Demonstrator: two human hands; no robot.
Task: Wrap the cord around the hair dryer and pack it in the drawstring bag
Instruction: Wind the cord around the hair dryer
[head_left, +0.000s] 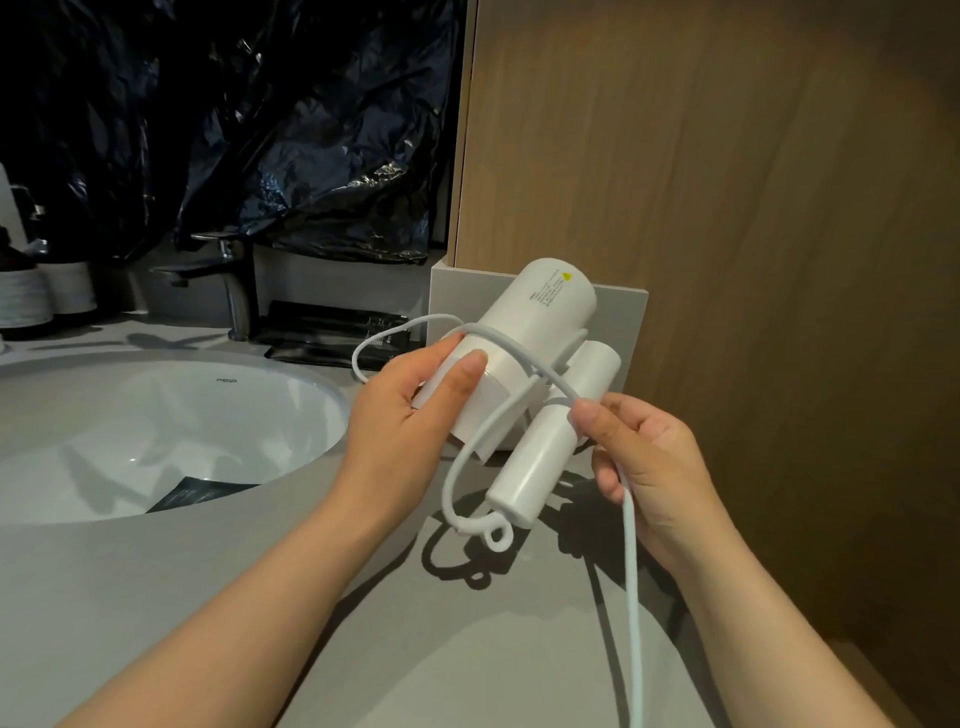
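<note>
A white hair dryer (524, 353) is held above the grey counter, barrel pointing away and up, handle folded toward me. My left hand (405, 421) grips the barrel's near end. A white cord (631, 571) loops over the barrel, crosses the handle, and runs down out of the frame's bottom. My right hand (644, 467) pinches that cord beside the handle. A slack loop of cord hangs below the handle's end. No drawstring bag is clearly visible.
A white sink basin (156, 431) lies to the left with a chrome faucet (228, 280) behind it. Black flat packets (332, 332) lie behind the dryer. A wooden panel (727, 182) rises on the right. Black plastic sheeting (234, 119) covers the back wall.
</note>
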